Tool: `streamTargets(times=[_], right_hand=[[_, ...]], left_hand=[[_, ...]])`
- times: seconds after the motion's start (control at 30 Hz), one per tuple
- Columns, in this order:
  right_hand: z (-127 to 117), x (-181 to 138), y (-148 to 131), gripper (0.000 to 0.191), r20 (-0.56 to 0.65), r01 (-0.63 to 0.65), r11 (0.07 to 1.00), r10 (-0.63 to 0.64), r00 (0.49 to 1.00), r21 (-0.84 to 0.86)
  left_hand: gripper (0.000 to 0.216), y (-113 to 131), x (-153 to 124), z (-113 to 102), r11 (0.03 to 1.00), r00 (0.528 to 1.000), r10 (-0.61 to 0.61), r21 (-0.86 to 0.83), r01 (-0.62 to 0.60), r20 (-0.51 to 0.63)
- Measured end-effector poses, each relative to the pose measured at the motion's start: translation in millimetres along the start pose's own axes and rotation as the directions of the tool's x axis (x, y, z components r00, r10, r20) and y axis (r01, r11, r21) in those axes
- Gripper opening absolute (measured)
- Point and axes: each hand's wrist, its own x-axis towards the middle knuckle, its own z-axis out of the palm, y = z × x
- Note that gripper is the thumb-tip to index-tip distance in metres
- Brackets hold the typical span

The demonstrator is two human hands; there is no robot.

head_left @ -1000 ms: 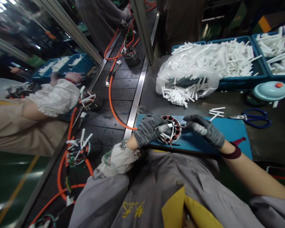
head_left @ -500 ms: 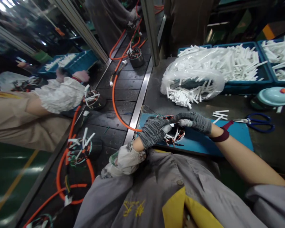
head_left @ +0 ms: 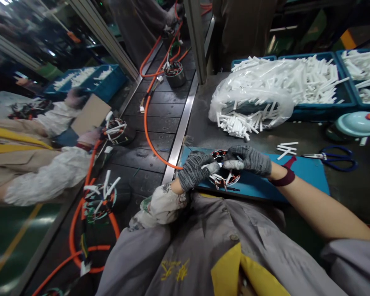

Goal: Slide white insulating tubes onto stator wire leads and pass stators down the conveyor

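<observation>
A motor stator [head_left: 224,181] with red-brown windings, loose wires and white tubes lies on a blue board [head_left: 308,176] in front of my body. My left hand [head_left: 196,169], in a grey striped glove, is over its left side, fingers pinched on a small white tube [head_left: 221,165]. From the right, my right hand [head_left: 248,159], gloved alike, brings thumb and fingers together at the same spot; what lies inside that pinch is hidden. The fingertips of both hands almost meet above the windings.
Blue bins [head_left: 320,111] of white tubes and an open plastic bag [head_left: 249,90] stand behind. Scissors [head_left: 336,158], loose tubes [head_left: 286,150] and a lidded jar [head_left: 356,125] are at right. Left, a conveyor [head_left: 160,135] carries stators with orange cables [head_left: 148,127]; a co-worker's sleeve [head_left: 55,172] is beside it.
My hands have shifted slightly, their fingertips now meeting over the stator, so more of its back edge shows. At left, the co-worker's arms have moved and a brown flat sheet has appeared.
</observation>
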Motion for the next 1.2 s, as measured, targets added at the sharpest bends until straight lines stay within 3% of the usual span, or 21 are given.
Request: streamTargets(times=[0.1,0.27,0.37,0.43,0.5,0.63,0.77,0.87,0.93,1.07,1.2], right_hand=[[3,2,2,0.044,-0.017,0.032,0.994,-0.034,0.999,-0.107],[4,8,12,0.055,0.01,0.197,0.905,-0.209,0.978,-0.377],[-4,6,16,0.055,0.023,0.321,0.864,-0.338,0.941,-0.387],[-14,0,18,0.048,-0.026,0.337,0.88,-0.366,0.93,-0.336],[-23,-9,23,0.047,-0.108,0.249,0.934,-0.284,0.953,-0.257],[-26,-21,34,0.044,-0.156,0.052,0.996,-0.063,0.986,-0.07],[-16,-21,39,0.043,-0.225,0.026,1.0,-0.023,0.974,0.009],[-15,-20,41,0.044,-0.229,-0.008,0.999,0.016,0.973,0.038],[-17,-20,42,0.046,-0.252,-0.019,0.999,0.027,0.967,0.034],[-16,-21,40,0.048,-0.299,-0.046,0.999,0.052,0.953,0.027],[-9,-39,34,0.047,-0.383,-0.052,0.998,0.064,0.922,0.042]], left_hand=[[0.034,-3,1,-1,0.998,1.0,-0.008,-0.065,0.009,0.024],[0.038,0,6,-15,0.985,0.981,0.01,-0.168,0.023,0.195],[0.042,12,12,-23,0.996,0.978,-0.018,0.093,-0.002,0.209],[0.043,25,17,-25,0.943,0.974,-0.031,0.329,-0.045,0.224],[0.042,37,22,-27,0.872,0.958,-0.052,0.48,-0.094,0.282],[0.042,54,32,-25,0.826,0.916,-0.106,0.548,-0.135,0.386],[0.037,53,43,-19,0.835,0.931,-0.097,0.538,-0.117,0.352],[0.034,50,50,-10,0.874,0.92,-0.043,0.461,-0.154,0.388],[0.034,53,54,-2,0.852,0.912,-0.035,0.489,-0.187,0.41],[0.036,63,50,9,0.711,0.947,0.016,0.663,-0.236,0.319],[0.052,45,22,-9,0.692,0.976,0.131,0.69,-0.214,0.172]])
